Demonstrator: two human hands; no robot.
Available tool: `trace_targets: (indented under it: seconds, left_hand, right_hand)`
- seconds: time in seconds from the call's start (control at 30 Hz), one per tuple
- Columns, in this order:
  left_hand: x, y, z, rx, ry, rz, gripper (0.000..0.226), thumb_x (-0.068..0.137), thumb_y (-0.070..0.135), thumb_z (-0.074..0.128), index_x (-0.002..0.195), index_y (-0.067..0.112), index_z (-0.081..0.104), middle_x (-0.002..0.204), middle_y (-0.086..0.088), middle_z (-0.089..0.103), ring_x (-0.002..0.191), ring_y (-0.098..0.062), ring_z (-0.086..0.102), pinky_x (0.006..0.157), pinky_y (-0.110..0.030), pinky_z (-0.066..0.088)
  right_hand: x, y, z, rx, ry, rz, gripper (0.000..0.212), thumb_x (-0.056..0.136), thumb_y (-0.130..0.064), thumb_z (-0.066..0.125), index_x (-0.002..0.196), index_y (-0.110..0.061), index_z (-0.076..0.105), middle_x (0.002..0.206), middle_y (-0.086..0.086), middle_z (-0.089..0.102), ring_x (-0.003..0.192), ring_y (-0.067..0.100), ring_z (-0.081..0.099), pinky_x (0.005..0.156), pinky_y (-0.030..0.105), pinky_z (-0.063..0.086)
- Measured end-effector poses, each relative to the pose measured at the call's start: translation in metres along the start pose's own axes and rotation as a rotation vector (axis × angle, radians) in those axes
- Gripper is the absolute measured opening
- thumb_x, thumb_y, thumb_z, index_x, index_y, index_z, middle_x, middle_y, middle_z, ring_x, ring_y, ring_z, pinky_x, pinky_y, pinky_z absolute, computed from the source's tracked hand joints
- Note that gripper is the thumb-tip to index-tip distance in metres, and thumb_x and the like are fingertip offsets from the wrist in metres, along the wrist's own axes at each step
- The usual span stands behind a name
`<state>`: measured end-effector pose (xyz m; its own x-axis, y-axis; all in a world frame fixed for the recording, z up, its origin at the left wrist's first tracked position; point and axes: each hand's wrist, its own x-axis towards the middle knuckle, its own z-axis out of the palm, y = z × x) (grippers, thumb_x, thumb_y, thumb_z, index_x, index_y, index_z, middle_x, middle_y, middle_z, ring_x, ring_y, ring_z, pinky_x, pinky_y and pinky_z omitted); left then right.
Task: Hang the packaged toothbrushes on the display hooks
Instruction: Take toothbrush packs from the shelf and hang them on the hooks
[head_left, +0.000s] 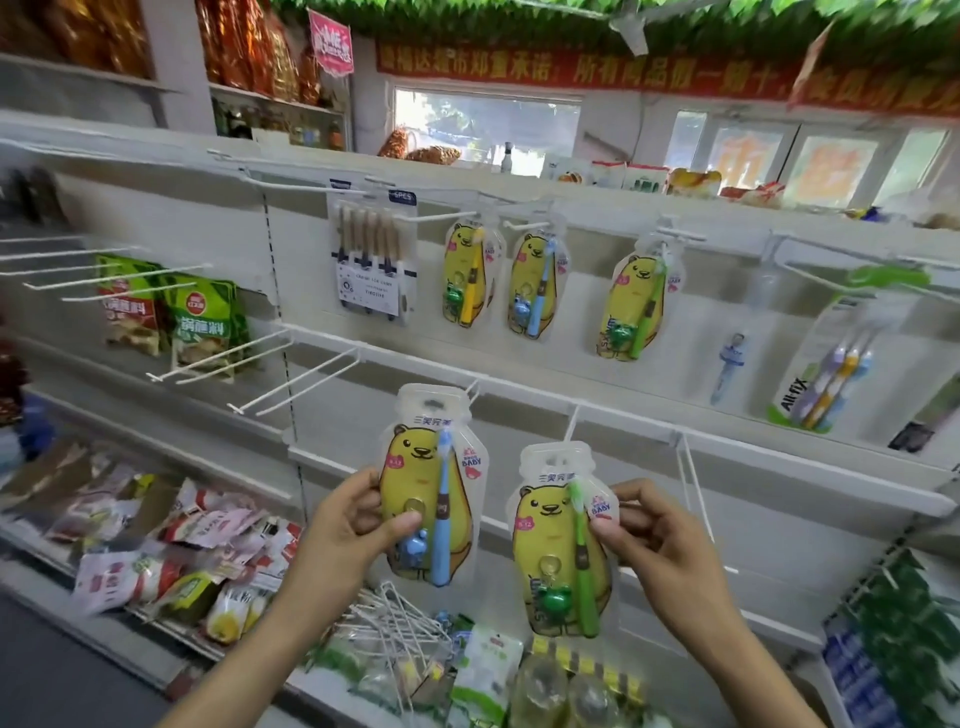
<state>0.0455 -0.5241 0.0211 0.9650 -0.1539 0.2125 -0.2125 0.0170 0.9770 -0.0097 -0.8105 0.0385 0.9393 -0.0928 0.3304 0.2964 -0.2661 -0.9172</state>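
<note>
Hands hold two bear pouches (427, 486) (563, 540), each seemingly containing one toothbrush.

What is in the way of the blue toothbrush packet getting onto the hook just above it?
Nothing visible. The left hand holds the bear-shaped plastic packet with the blue toothbrush right below the bare white wire hook. The packet's hanging slot sits close beside the hook's tip, with only open air between them.
</note>
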Motion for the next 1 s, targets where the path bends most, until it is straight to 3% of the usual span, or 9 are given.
trace_targets:
  seconds: [0.2, 0.4, 0.67, 0.83, 0.9, 1.0]
  left_hand:
    - [0.032, 0.013, -0.014, -0.03, 0.034, 0.018, 0.029, 0.083, 0.0, 0.07, 0.108, 0.014, 0.066, 0.094, -0.001, 0.079, 0.08, -0.016, 0.076, 0.064, -0.024, 0.06]
    - [0.077, 0.023, -0.032, -0.051, -0.062, 0.034, 0.032, 0.079, 0.007, 0.073, 0.108, 0.015, 0.066, 0.096, -0.003, 0.078, 0.084, -0.025, 0.076, 0.061, -0.028, 0.061]
    - [0.113, 0.037, -0.053, -0.053, -0.257, 0.075, 0.03, 0.075, 0.002, 0.073, 0.097, 0.022, 0.066, 0.088, 0.004, 0.078, 0.068, -0.008, 0.073, 0.054, -0.017, 0.056]
    - [0.124, 0.03, -0.057, -0.078, -0.334, 0.048, 0.042, 0.058, 0.031, 0.091, 0.094, 0.026, 0.071, 0.089, 0.006, 0.079, 0.078, -0.011, 0.075, 0.061, -0.026, 0.06]
    - [0.129, 0.025, -0.056, -0.053, -0.347, 0.053, 0.069, 0.037, 0.059, 0.094, 0.097, 0.031, 0.073, 0.097, 0.002, 0.078, 0.087, -0.019, 0.075, 0.069, -0.032, 0.061]
    - [0.132, 0.022, -0.05, -0.074, -0.324, 0.049, 0.098, 0.022, 0.068, 0.091, 0.106, 0.023, 0.07, 0.098, -0.004, 0.078, 0.086, -0.027, 0.076, 0.065, -0.031, 0.062]
  right_hand:
    - [0.029, -0.026, 0.003, 0.068, 0.11, -0.048, 0.01, 0.089, 0.004, 0.062, 0.097, -0.002, 0.063, 0.086, 0.01, 0.078, 0.078, 0.018, 0.075, 0.067, 0.024, 0.059]
    - [0.056, -0.044, 0.013, 0.065, 0.317, -0.095, 0.012, 0.089, -0.006, 0.063, 0.1, -0.009, 0.066, 0.09, 0.006, 0.079, 0.083, 0.017, 0.075, 0.069, 0.024, 0.059]
    - [0.059, -0.074, 0.029, 0.087, 0.65, -0.237, 0.017, 0.084, -0.016, 0.065, 0.101, -0.012, 0.066, 0.093, 0.002, 0.078, 0.086, 0.016, 0.074, 0.072, 0.026, 0.061]
    - [0.053, -0.088, 0.023, 0.105, 0.743, -0.26, 0.014, 0.089, -0.01, 0.063, 0.102, -0.012, 0.066, 0.094, 0.003, 0.078, 0.085, 0.017, 0.074, 0.071, 0.026, 0.062]
    - [0.054, -0.092, 0.017, 0.103, 0.758, -0.262, 0.013, 0.088, -0.011, 0.064, 0.101, -0.013, 0.066, 0.092, 0.003, 0.078, 0.082, 0.016, 0.074, 0.066, 0.024, 0.06]
    - [0.058, -0.095, 0.01, 0.092, 0.761, -0.25, 0.017, 0.085, -0.017, 0.065, 0.101, -0.012, 0.067, 0.093, 0.005, 0.078, 0.082, 0.017, 0.075, 0.065, 0.024, 0.059]
